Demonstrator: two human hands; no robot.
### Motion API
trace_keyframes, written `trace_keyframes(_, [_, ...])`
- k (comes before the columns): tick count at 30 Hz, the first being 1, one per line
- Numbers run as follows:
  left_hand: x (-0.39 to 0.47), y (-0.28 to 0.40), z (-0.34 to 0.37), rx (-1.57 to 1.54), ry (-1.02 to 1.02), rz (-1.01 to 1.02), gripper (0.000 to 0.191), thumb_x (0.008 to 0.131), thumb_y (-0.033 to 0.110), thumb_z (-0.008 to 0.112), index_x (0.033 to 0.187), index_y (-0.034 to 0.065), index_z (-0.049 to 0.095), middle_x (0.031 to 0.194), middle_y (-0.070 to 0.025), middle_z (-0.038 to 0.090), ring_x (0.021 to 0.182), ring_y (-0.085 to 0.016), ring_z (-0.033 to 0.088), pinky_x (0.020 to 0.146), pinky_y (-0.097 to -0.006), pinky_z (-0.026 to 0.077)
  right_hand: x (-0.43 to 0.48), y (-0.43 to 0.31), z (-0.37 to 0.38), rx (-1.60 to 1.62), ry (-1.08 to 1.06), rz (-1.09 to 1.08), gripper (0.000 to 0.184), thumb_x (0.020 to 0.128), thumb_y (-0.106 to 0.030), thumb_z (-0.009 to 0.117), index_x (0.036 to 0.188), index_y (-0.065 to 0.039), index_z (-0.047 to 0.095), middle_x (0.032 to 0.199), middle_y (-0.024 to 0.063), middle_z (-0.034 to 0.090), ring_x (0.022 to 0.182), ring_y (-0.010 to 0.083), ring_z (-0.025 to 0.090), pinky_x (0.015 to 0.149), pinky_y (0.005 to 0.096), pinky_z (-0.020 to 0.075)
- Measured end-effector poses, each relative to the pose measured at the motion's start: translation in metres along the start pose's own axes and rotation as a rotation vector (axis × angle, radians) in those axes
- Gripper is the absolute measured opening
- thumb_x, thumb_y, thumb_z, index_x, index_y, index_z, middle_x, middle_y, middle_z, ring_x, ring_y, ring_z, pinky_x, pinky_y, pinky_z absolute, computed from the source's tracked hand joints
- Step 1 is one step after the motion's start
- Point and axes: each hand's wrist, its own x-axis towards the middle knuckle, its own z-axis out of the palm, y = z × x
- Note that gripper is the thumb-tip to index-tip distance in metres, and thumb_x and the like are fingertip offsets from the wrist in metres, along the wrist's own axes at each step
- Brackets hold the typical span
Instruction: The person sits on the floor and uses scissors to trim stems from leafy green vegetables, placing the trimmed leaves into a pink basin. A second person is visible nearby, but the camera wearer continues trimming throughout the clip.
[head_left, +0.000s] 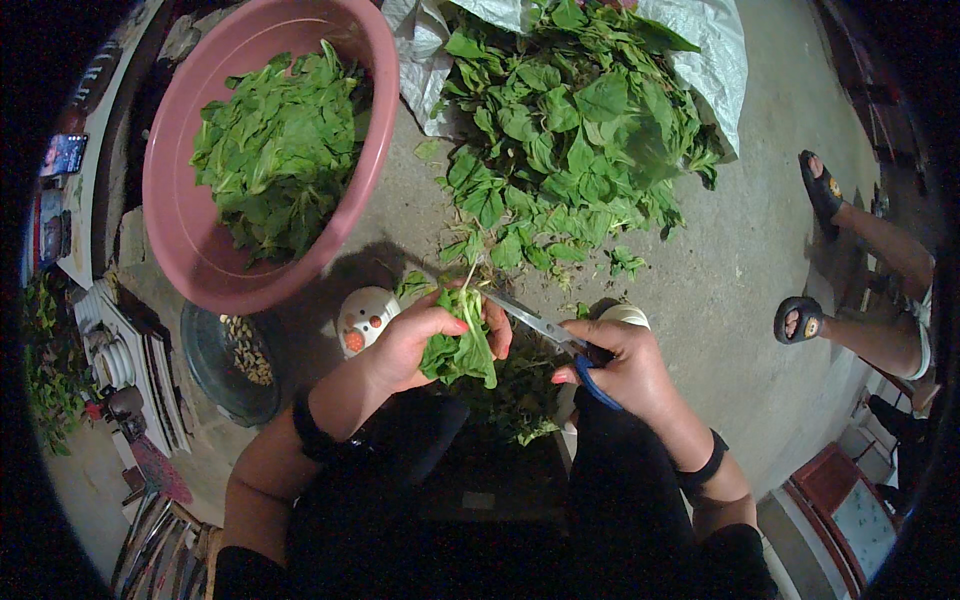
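Note:
A bunch of leafy greens is held in my left hand, stems pointing up and away from me. My right hand grips blue-handled scissors, whose blade tips reach the stems beside my left fingers; whether the blades are apart I cannot tell. Beyond my hands a large heap of leafy greens spills from a white woven sack onto the floor. At the upper left, a pink plastic basin holds a pile of leaves. More greens lie in shadow between my legs.
A dark round basin with small pale pieces stands at the left, near stacked boards. A slipper with a cartoon face is on my left foot. Another person's sandalled feet are at the right, above a red-framed object.

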Motion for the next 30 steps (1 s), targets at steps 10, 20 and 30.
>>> trace_keyframes(10, [0.0002, 0.001, -0.0074, 0.1, -0.006, -0.038, 0.025, 0.075, 0.012, 0.042, 0.096, -0.0002, 0.052, 0.091, -0.0157, 0.058, 0.083, -0.021, 0.057, 0.073, -0.0318, 0.048, -0.0017, 0.0002, -0.0044, -0.132, -0.025, 0.028, 0.045, 0.064, -0.025, 0.083, 0.098, -0.001, 0.065, 0.074, 0.0095, 0.064, 0.06, 0.0161, 0.057, 0.058, 0.0273, 0.0462])
trace_keyframes(20, [-0.0025, -0.0024, -0.0092, 0.079, 0.101, 0.005, 0.024, 0.08, 0.006, 0.039, 0.101, 0.0007, 0.05, 0.093, -0.015, 0.058, 0.087, -0.021, 0.058, 0.078, -0.0321, 0.047, 0.0003, -0.0024, -0.0037, -0.09, 0.005, 0.012, 0.054, 0.06, -0.029, 0.085, 0.102, -0.002, 0.064, 0.081, 0.01, 0.065, 0.064, 0.0178, 0.059, 0.061, 0.0279, 0.0475])
trace_keyframes(30, [-0.0041, -0.0081, -0.009, 0.107, 0.192, -0.023, 0.035, 0.082, 0.001, 0.039, 0.117, 0.0, 0.041, 0.094, -0.0141, 0.059, 0.091, -0.023, 0.058, 0.087, -0.0338, 0.042, 0.002, -0.0046, -0.0001, -0.046, -0.046, 0.018, 0.052, 0.061, -0.028, 0.084, 0.101, -0.001, 0.064, 0.086, 0.0116, 0.067, 0.069, 0.0192, 0.063, 0.063, 0.0287, 0.0488])
